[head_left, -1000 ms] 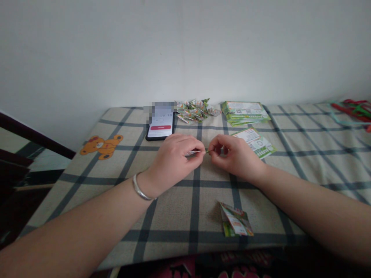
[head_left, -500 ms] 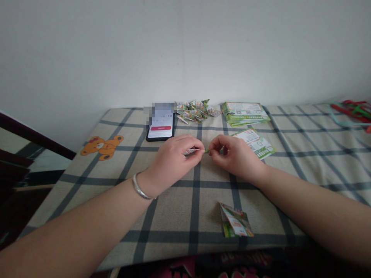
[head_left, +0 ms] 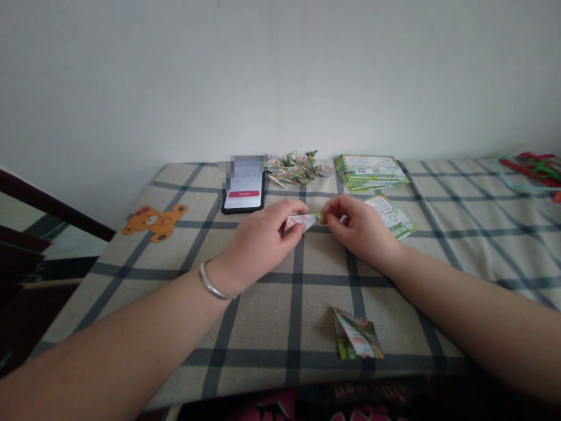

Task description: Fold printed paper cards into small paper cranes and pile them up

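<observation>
A small folded piece of printed paper, white and green, is held above the checked tablecloth between both hands. My left hand, with a silver bangle at the wrist, grips its wide end between thumb and fingers. The pointed green right end is pinched by the thumb and fingertips of my right hand. Partly behind the right hand lies a flat printed leaflet. Nearer the front edge sits another folded paper piece, apart from both hands.
A phone with a lit screen lies at the back, beside a cluster of folded paper pieces. Right of those is a stack of leaflets. Red and green items sit at the far right. The wall borders the table behind.
The folded paper has turned to show its flat printed face, where before only its thin edge showed. My left fingers have parted a little, and my right hand has shifted slightly right.
</observation>
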A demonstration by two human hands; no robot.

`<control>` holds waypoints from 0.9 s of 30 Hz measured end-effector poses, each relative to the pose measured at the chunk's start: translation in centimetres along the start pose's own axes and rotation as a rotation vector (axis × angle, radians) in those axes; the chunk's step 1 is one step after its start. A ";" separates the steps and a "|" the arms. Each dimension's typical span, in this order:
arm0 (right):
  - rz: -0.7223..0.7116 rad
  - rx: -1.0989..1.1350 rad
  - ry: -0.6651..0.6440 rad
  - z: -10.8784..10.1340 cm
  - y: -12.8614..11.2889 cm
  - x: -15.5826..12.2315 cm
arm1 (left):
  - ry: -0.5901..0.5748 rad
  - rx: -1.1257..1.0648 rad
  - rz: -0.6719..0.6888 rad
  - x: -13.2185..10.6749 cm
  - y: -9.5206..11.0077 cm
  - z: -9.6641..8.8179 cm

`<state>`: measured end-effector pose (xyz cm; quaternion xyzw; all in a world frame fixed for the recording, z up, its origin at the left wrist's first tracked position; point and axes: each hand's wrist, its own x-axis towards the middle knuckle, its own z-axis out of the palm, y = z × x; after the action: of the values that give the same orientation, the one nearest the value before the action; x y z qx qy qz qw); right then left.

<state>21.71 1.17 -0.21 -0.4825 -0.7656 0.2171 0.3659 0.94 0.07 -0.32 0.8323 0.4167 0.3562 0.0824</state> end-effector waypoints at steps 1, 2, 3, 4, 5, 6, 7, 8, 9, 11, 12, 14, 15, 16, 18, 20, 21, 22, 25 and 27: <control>-0.008 0.003 0.010 0.0 0.0 0.0 | 0.008 0.010 -0.008 0.0 0.0 0.0; -0.016 0.002 0.026 0.0 0.0 -0.1 | 0.015 0.021 -0.011 0.0 0.0 0.0; -0.024 -0.005 0.044 0.0 0.0 -0.1 | 0.019 0.029 -0.008 0.0 0.1 0.0; -0.035 -0.016 0.059 0.0 0.0 -0.2 | 0.022 0.033 0.001 0.0 0.1 0.0; -0.049 -0.029 0.069 0.0 -0.1 -0.3 | 0.022 0.033 0.017 0.0 0.1 0.0; -0.066 -0.042 0.070 -0.1 -0.2 -0.4 | 0.018 0.030 0.036 0.1 0.1 -0.1; -0.087 -0.051 0.066 -0.1 -0.3 -0.5 | 0.011 0.025 0.055 0.1 0.1 -0.1; -0.109 -0.059 0.055 -0.1 -0.3 -0.5 | 0.003 0.020 0.069 0.1 0.0 -0.1; -0.133 -0.067 0.038 -0.2 -0.4 -0.6 | -0.003 0.015 0.077 0.2 0.0 -0.1; -0.179 -0.090 -0.007 -0.2 -0.6 -0.7 | -0.010 0.007 0.073 0.2 -0.1 0.0; -0.201 -0.102 -0.033 -0.2 -0.7 -0.7 | -0.009 0.003 0.062 0.2 -0.2 0.0; -0.233 -0.128 -0.081 -0.2 -0.8 -0.7 | -0.010 -0.013 0.034 0.2 -0.2 0.1; -0.241 -0.138 -0.097 -0.2 -0.8 -0.7 | -0.016 -0.024 0.022 0.2 -0.2 0.1; -0.245 -0.145 -0.109 -0.1 -0.8 -0.7 | -0.019 -0.037 0.011 0.2 -0.2 0.1; -0.248 -0.147 -0.127 -0.1 -0.7 -0.6 | -0.020 -0.065 -0.002 0.1 -0.1 0.0; -0.245 -0.136 -0.138 -0.1 -0.6 -0.6 | -0.018 -0.085 0.002 0.1 -0.1 -0.1; -0.243 -0.130 -0.143 -0.2 -0.6 -0.5 | -0.020 -0.091 0.008 0.1 -0.1 -0.2; -0.241 -0.127 -0.146 -0.2 -0.5 -0.5 | -0.022 -0.092 0.017 0.1 -0.1 -0.2; -0.246 -0.122 -0.151 -0.2 -0.4 -0.4 | -0.017 -0.058 0.052 0.1 -0.2 0.0; -0.257 -0.119 -0.151 -0.2 -0.3 -0.4 | -0.015 -0.031 0.080 0.1 -0.3 0.1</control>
<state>21.77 0.66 0.02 -0.3837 -0.8579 0.1586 0.3029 0.88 0.39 -0.48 0.8495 0.3770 0.3594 0.0840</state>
